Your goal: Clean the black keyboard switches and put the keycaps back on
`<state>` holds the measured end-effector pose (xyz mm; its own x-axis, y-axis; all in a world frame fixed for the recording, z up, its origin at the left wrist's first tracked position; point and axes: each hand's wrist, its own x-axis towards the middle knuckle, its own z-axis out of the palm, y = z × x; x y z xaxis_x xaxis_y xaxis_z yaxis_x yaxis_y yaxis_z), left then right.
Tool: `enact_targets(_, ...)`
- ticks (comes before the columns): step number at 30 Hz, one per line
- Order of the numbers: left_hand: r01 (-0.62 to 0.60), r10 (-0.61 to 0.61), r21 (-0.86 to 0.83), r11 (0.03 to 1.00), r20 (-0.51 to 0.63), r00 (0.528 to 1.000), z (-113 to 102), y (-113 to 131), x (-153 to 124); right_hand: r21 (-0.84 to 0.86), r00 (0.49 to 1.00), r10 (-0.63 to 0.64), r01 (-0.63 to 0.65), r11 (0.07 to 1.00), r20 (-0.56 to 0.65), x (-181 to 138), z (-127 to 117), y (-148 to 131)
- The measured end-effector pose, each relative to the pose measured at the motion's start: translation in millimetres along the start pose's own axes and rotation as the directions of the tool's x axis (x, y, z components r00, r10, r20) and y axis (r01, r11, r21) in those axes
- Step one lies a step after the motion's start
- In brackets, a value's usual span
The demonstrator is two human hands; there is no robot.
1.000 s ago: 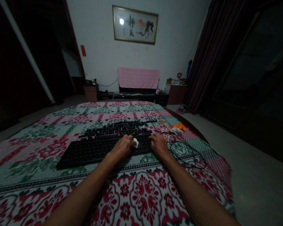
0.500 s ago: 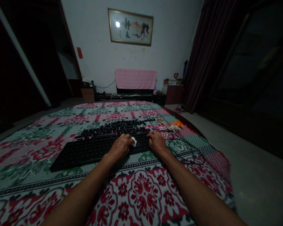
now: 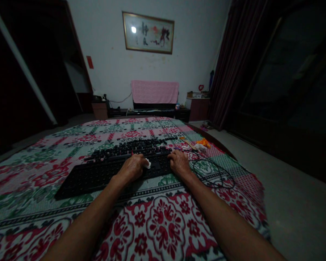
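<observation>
A black keyboard base [image 3: 97,175] lies on a floral cloth [image 3: 157,224] that covers the table. My left hand [image 3: 130,168] rests on the base near its right half, fingers closed on a small white wad [image 3: 147,164]. My right hand [image 3: 179,163] grips the right end of the keyboard, fingers curled over its edge. Just behind the base lies a row of loose black keycaps [image 3: 130,148].
The keyboard's black cable [image 3: 213,174] coils on the cloth to the right. An orange and white bundle [image 3: 202,144] and a thin stick lie near the table's far right edge. Beyond stand a low cabinet with a pink cloth [image 3: 154,91], a framed picture and dark curtains.
My left hand with the white wad has slid a little to the left along the keyboard. My right hand stays on the keyboard's right end. The view has shifted slightly.
</observation>
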<state>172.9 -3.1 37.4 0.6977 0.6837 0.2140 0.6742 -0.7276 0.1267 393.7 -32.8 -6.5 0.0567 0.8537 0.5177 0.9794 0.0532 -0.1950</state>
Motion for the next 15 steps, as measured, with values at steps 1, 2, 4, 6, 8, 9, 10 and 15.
enact_targets(1, 0.017, -0.017, 0.004, 1.000, -0.005, 1.000, 0.8, -2.4, -0.1, -0.001, 1.000, -0.001, 0.001, 1.000, -0.002, 0.0, 0.0, 0.0)
enact_targets(2, 0.023, -0.023, 0.002, 1.000, -0.002, 1.000, 1.5, -4.5, -0.1, -0.002, 1.000, -0.003, 0.003, 1.000, -0.005, -0.1, 0.1, 0.0)
enact_targets(4, 0.005, -0.004, -0.021, 1.000, 0.022, 1.000, 1.4, -7.7, -0.1, -0.005, 1.000, -0.006, 0.006, 1.000, -0.008, -0.2, 0.0, 0.0)
enact_targets(6, -0.017, 0.020, -0.056, 0.998, 0.052, 0.998, -0.5, -11.0, -0.3, -0.008, 1.000, -0.008, 0.008, 1.000, -0.005, -0.4, -0.6, -0.3)
enact_targets(8, -0.036, 0.048, -0.132, 0.991, 0.085, 0.995, -3.1, -15.6, -0.7, -0.008, 1.000, -0.005, 0.005, 1.000, 0.001, -0.4, -1.3, -0.6)
enact_targets(9, -0.026, 0.043, -0.189, 0.982, 0.085, 0.995, -4.2, -18.6, -0.8, -0.006, 1.000, -0.003, 0.003, 1.000, 0.003, -0.4, -1.6, -0.8)
enact_targets(10, 0.002, 0.015, -0.249, 0.969, 0.066, 0.998, -4.9, -21.9, -0.9, -0.004, 1.000, -0.003, 0.003, 1.000, 0.004, -0.4, -1.7, -0.8)
enact_targets(15, 0.155, -0.214, -0.459, 0.875, -0.078, 0.974, -2.6, -33.5, 1.1, 0.001, 1.000, -0.009, 0.009, 1.000, -0.004, -0.2, -1.4, -0.4)
